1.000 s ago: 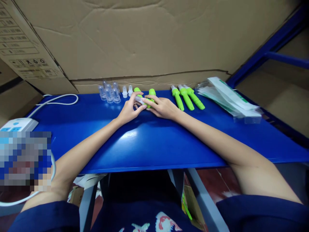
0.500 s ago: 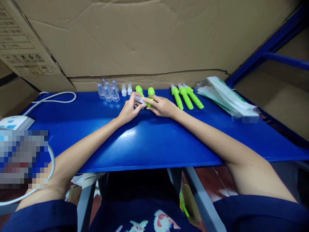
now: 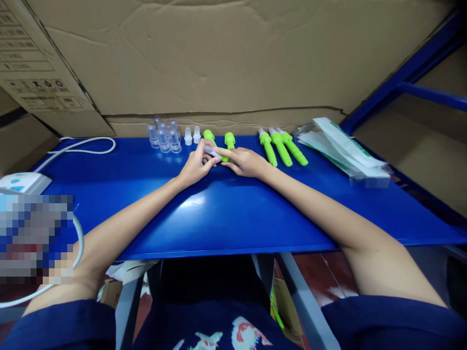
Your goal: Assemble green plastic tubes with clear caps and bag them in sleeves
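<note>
Both my hands meet at the back middle of the blue table. My left hand pinches a small clear plastic cap between thumb and fingers. My right hand lies over a green plastic piece, fingers closed around it, its fingertips touching the clear cap. Two more green pieces stand just behind my fingers. Left of them is a cluster of clear caps and two small white caps.
Three assembled green pieces with clear tips lie right of my hands. Plastic pouches are piled at the far right. A white device with a white cable sits at the left. Cardboard boxes wall the back.
My hands stay together at the same spot; only the fingers shift slightly on the clear cap and green piece.
</note>
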The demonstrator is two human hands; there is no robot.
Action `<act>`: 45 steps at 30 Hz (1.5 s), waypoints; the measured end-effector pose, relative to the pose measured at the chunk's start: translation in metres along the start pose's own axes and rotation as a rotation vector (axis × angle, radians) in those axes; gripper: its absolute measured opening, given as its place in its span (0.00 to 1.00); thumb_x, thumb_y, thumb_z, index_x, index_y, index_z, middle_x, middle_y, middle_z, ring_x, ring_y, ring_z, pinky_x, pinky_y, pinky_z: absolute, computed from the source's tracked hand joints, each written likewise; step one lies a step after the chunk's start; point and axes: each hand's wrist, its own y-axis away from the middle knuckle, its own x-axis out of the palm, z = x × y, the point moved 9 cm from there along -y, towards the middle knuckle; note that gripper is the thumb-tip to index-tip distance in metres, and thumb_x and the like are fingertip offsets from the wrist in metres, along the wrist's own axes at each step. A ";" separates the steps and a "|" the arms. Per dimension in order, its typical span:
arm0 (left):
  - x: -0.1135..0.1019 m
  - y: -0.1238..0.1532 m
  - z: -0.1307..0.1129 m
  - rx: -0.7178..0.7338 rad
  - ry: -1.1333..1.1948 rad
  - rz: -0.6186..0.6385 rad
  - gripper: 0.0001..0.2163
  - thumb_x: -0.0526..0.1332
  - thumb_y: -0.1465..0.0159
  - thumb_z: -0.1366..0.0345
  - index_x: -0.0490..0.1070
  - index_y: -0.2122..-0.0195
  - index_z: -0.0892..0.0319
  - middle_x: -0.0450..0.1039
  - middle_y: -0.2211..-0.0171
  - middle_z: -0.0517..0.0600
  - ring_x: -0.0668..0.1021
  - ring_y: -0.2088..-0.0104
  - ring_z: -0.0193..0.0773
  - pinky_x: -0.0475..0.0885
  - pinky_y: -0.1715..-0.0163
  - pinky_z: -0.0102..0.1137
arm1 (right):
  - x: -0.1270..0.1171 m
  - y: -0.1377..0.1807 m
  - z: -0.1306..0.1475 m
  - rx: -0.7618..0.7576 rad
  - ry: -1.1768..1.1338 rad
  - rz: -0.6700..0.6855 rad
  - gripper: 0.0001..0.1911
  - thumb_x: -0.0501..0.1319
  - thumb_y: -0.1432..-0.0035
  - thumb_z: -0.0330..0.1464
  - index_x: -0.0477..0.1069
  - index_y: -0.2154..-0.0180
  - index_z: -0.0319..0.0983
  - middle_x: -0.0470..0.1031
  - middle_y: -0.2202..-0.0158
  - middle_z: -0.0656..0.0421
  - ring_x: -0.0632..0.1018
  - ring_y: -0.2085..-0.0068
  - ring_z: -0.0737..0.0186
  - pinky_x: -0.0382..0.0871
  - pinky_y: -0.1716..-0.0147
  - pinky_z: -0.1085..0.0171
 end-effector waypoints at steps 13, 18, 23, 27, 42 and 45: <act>0.002 0.001 -0.003 -0.001 -0.061 0.020 0.17 0.67 0.32 0.56 0.63 0.50 0.56 0.74 0.70 0.43 0.81 0.72 0.34 0.74 0.72 0.28 | -0.006 0.000 0.004 -0.039 0.050 -0.036 0.29 0.50 0.22 0.39 0.58 0.26 0.40 0.78 0.57 0.50 0.80 0.61 0.53 0.77 0.58 0.56; 0.001 0.002 -0.012 0.069 -0.150 0.001 0.17 0.66 0.31 0.55 0.64 0.49 0.56 0.78 0.62 0.50 0.81 0.69 0.34 0.75 0.70 0.29 | -0.010 0.001 0.004 -0.035 0.025 -0.087 0.27 0.50 0.23 0.38 0.59 0.27 0.42 0.71 0.39 0.42 0.82 0.54 0.51 0.80 0.55 0.53; 0.003 0.002 -0.027 0.196 -0.264 -0.013 0.19 0.63 0.29 0.59 0.63 0.41 0.57 0.73 0.38 0.61 0.82 0.55 0.39 0.78 0.62 0.32 | -0.015 0.001 0.006 -0.021 0.030 -0.149 0.25 0.49 0.22 0.39 0.64 0.30 0.42 0.69 0.33 0.41 0.82 0.47 0.49 0.80 0.49 0.49; 0.002 0.002 -0.026 0.224 -0.329 -0.009 0.24 0.64 0.30 0.60 0.61 0.35 0.56 0.62 0.29 0.64 0.72 0.34 0.53 0.79 0.58 0.34 | -0.018 -0.002 0.008 -0.012 0.051 -0.129 0.26 0.47 0.22 0.39 0.66 0.30 0.40 0.71 0.33 0.41 0.82 0.45 0.48 0.80 0.49 0.50; 0.005 0.002 -0.003 0.173 -0.390 0.055 0.41 0.62 0.28 0.55 0.38 0.21 0.41 0.37 0.21 0.60 0.66 0.30 0.58 0.70 0.35 0.54 | -0.033 -0.008 -0.006 0.169 0.116 -0.048 0.29 0.47 0.23 0.38 0.68 0.31 0.31 0.73 0.34 0.38 0.82 0.44 0.44 0.78 0.53 0.52; 0.002 0.002 0.004 0.143 -0.367 0.030 0.42 0.62 0.29 0.61 0.38 0.21 0.41 0.39 0.23 0.62 0.74 0.38 0.53 0.72 0.37 0.52 | -0.043 -0.007 -0.019 0.252 0.085 -0.122 0.30 0.49 0.25 0.39 0.67 0.30 0.31 0.72 0.34 0.39 0.80 0.41 0.40 0.76 0.47 0.47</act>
